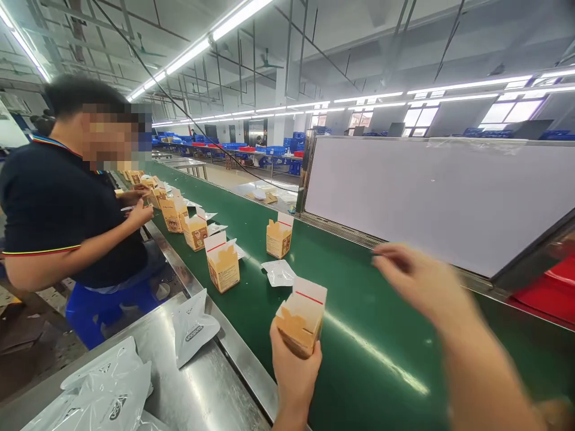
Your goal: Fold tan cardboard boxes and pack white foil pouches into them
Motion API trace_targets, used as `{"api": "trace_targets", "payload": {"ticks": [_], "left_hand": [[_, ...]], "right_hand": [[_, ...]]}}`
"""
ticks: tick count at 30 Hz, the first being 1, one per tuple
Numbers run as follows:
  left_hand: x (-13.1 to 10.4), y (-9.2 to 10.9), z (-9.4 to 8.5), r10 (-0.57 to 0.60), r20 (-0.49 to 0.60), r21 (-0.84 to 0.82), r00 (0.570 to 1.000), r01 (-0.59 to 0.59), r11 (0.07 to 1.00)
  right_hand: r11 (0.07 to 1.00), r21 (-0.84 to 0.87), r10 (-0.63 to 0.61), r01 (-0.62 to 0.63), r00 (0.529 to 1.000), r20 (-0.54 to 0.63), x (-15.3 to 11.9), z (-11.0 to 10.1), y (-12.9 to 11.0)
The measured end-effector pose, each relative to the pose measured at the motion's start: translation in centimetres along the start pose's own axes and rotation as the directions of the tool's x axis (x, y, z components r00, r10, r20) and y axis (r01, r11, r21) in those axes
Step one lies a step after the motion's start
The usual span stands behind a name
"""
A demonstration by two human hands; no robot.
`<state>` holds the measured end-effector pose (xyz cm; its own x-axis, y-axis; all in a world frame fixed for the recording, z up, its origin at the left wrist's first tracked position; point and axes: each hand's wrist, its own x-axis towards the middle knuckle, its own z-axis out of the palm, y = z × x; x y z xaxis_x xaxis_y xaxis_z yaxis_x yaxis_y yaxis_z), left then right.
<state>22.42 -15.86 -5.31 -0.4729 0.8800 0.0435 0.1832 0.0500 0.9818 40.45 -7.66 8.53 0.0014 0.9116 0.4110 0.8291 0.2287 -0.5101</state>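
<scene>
My left hand (294, 374) is wrapped round the lower part of a small yellow-brown carton (302, 317). Its top is open, with a white flap marked by a red line standing up. To the right, my right hand (415, 278) is raised over the green conveyor belt (359, 311), apart from the carton. Its thumb and fingers come together in a pinch; motion blur hides what, if anything, is between them. Beyond the held carton lie a silver-white pouch (279, 273) and another open carton (279, 237) on the belt.
More open cartons (223, 269) and pouches line the belt's left side. A co-worker (67, 197) sits there, hands near the cartons. Several white pouches (105, 383) lie on the steel table (204, 383). A white panel (431, 191) borders the right side, by a red bin (550, 287).
</scene>
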Motion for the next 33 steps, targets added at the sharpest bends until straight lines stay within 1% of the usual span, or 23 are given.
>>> {"api": "trace_targets", "payload": {"ticks": [1,3,4,6,8,9,11,13,15,16,18,19,20,22,24,25,26,28,29,30,31,32,33], "left_hand": [[0.4,0.1,-0.6,-0.030,-0.049,-0.023,0.998,0.029,0.999],[1.4,0.2,-2.1,-0.053,-0.153,-0.040,0.987,0.047,0.998],[2.0,0.4,-2.8,-0.052,-0.199,-0.037,0.979,0.046,0.998],[3.2,0.5,-3.7,-0.030,-0.267,-0.014,0.963,0.028,1.000],[4.1,0.5,-4.1,0.016,-0.294,0.006,0.956,-0.015,1.000],[4.3,0.3,-4.1,0.046,-0.294,0.009,0.955,-0.045,0.999],[4.4,0.0,-3.8,0.117,-0.286,0.019,0.951,-0.117,0.993],[4.2,-0.5,-3.5,0.210,-0.276,0.056,0.938,-0.202,0.978],[3.8,-0.9,-3.2,0.322,-0.246,0.106,0.914,-0.304,0.947],[3.5,-1.0,-3.0,0.376,-0.224,0.130,0.899,-0.355,0.926],[3.0,-1.2,-2.7,0.475,-0.191,0.163,0.859,-0.449,0.878],[2.7,-1.2,-2.6,0.518,-0.186,0.181,0.835,-0.489,0.853],[2.5,-1.2,-2.5,0.555,-0.183,0.203,0.811,-0.521,0.829],[2.1,-1.1,-2.3,0.609,-0.174,0.248,0.774,-0.564,0.788],[1.9,-0.8,-2.2,0.641,-0.157,0.277,0.751,-0.589,0.759],[1.7,-0.6,-2.0,0.648,-0.156,0.281,0.745,-0.596,0.752],[1.6,-0.4,-1.9,0.653,-0.161,0.280,0.740,-0.600,0.750],[1.2,-0.1,-1.4,0.655,-0.162,0.262,0.738,-0.608,0.749],[0.8,0.0,-1.1,0.660,-0.150,0.241,0.736,-0.620,0.746],[0.3,0.1,-0.8,0.665,-0.126,0.214,0.736,-0.634,0.743],[-0.3,0.0,-0.5,0.671,-0.094,0.186,0.736,-0.649,0.738],[-0.9,0.0,-0.3,0.681,-0.055,0.157,0.731,-0.667,0.729],[-1.5,0.0,-0.3,0.690,0.000,0.130,0.724,-0.684,0.718]], "right_hand": [[1.000,0.003,-0.028,0.028,0.995,0.099,1.3,2.5,-0.9],[0.993,0.048,-0.117,0.107,0.944,0.307,3.1,8.4,-3.0],[0.991,0.074,-0.134,0.114,0.919,0.371,3.7,11.4,-4.0],[0.989,0.119,-0.127,0.083,0.895,0.427,4.2,16.1,-5.2],[0.984,0.177,-0.072,0.003,0.922,0.381,4.2,18.2,-5.4],[0.975,0.217,-0.026,-0.048,0.946,0.324,4.1,18.0,-5.1],[0.934,0.331,0.081,-0.136,0.981,0.174,3.5,15.6,-4.1],[0.870,0.468,0.159,-0.156,0.987,0.032,2.0,11.6,-3.2],[0.800,0.590,0.175,-0.111,0.983,-0.052,-0.4,7.4,-2.8],[0.776,0.627,0.133,-0.063,0.989,-0.066,-1.9,5.7,-2.9],[0.791,0.605,-0.051,0.086,0.996,-0.076,-5.0,3.4,-3.5],[0.820,0.540,-0.176,0.189,0.981,-0.077,-6.4,2.8,-3.9],[0.846,0.434,-0.314,0.310,0.947,-0.066,-7.6,2.6,-4.2],[0.847,0.139,-0.515,0.514,0.857,-0.026,-9.4,2.7,-4.8],[0.782,-0.119,-0.612,0.611,0.790,0.031,-10.6,2.8,-5.2],[0.756,-0.184,-0.629,0.629,0.775,0.066,-11.2,2.6,-5.4],[0.757,-0.194,-0.616,0.623,0.781,0.105,-11.6,2.4,-5.6],[0.825,-0.057,-0.529,0.562,0.804,0.270,-12.1,1.7,-6.1],[0.877,0.049,-0.459,0.478,0.802,0.382,-12.1,1.4,-6.2],[0.921,0.146,-0.383,0.360,0.782,0.491,-12.1,1.1,-6.3],[0.941,0.235,-0.336,0.242,0.737,0.586,-11.9,0.9,-6.2],[0.938,0.318,-0.324,0.139,0.681,0.657,-11.7,0.7,-5.8],[0.922,0.385,-0.323,0.047,0.642,0.695,-11.6,0.4,-5.2]]}}
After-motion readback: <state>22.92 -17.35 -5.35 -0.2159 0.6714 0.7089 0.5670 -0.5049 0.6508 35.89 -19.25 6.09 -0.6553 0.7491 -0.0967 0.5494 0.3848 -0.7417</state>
